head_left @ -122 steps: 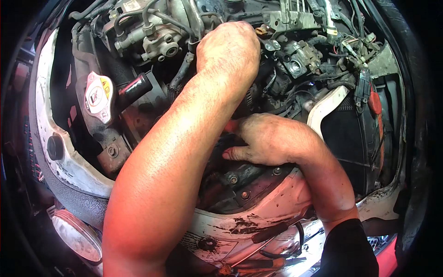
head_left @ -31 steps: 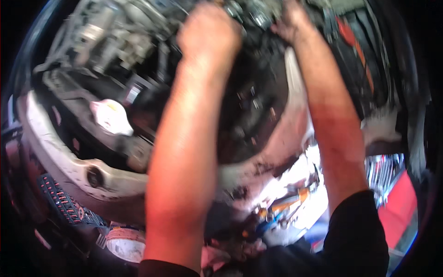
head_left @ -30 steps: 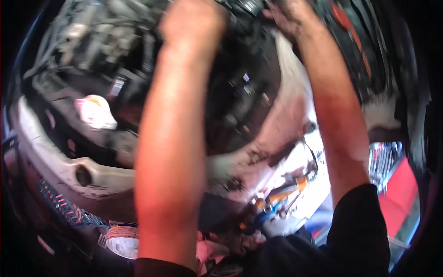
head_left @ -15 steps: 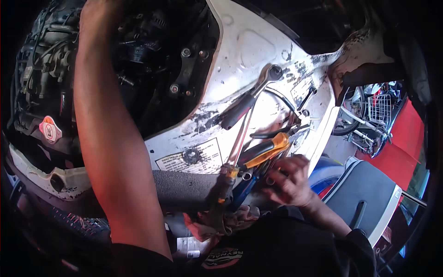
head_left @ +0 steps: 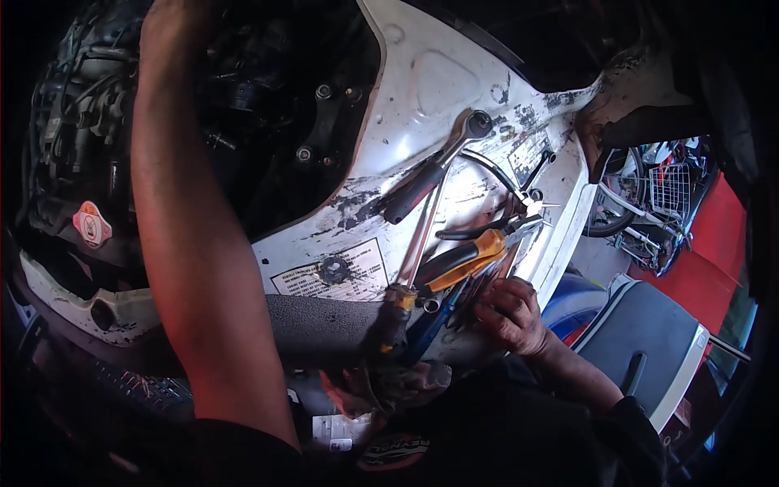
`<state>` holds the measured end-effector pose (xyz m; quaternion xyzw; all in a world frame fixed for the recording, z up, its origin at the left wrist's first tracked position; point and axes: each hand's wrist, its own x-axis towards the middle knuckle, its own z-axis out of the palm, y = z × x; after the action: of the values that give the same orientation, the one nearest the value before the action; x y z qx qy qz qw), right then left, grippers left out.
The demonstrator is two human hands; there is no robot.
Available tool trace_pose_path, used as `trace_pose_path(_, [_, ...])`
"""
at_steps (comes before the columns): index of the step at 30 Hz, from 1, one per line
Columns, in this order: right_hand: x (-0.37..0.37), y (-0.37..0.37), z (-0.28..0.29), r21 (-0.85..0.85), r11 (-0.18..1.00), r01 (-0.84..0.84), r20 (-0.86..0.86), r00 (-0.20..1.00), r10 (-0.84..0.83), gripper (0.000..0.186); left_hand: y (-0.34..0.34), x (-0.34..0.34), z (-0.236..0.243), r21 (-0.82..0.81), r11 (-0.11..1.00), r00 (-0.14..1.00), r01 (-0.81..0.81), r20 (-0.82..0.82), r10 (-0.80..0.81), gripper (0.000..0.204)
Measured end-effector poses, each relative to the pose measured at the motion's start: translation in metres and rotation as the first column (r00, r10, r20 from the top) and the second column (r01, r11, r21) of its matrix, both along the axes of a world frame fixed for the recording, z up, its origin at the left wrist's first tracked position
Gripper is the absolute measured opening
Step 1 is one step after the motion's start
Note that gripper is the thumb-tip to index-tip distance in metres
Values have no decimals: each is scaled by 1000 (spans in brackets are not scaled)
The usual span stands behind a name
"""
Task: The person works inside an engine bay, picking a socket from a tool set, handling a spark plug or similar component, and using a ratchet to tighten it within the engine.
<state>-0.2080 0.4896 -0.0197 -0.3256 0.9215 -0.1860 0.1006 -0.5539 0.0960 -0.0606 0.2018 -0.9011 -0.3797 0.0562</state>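
My left arm stretches over the dark engine bay, and my left hand (head_left: 172,31) is at the top edge of the view. Its fingers are lost in shadow. My right hand (head_left: 511,316) lies at the near end of a tool pile on the white painted panel (head_left: 442,89), its fingers curled; whatever they hold is hidden. Beside it are pliers with orange-and-black handles (head_left: 466,261), a blue-handled tool (head_left: 426,331) and a screwdriver with a yellow-and-black handle (head_left: 398,312). Farther up the panel lies a ratchet (head_left: 438,166), near black-handled pliers (head_left: 487,231).
Engine parts (head_left: 85,122) fill the left side. A crumpled rag (head_left: 406,390) hangs at the panel's near edge. To the right stand a grey box-shaped thing (head_left: 633,349), a bicycle with a wire basket (head_left: 669,188) and something large and red (head_left: 718,252).
My right hand, blurred before, has turned and its fingers are now curled down beside the tools. The left arm has barely moved. The light on the panel is dimmer.
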Motion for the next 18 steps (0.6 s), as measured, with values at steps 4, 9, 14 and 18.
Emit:
trace_pose_path(4, [-13, -13, 11, -9, 998, -58, -153, 987, 56, 38, -11, -6, -25, -482, 864, 959, 146, -145, -243, 40])
trace_pose_path(9, [-59, -24, 41, -48, 997, -57, -194, 980, 47, 35, -11, -9, -32, -234, 972, 1000, -24, -21, 20, 44])
trace_pose_path(14, [-101, -34, 66, -401, 894, 201, -229, 923, -310, 38, -8, 2, -11, -193, 981, 975, 5, 220, 39, 38])
trace_pose_path(18, [-145, -49, 66, -812, 372, 449, 84, 722, -687, 38, -2, 5, 6, 148, 974, 892, 171, 397, -217, 41])
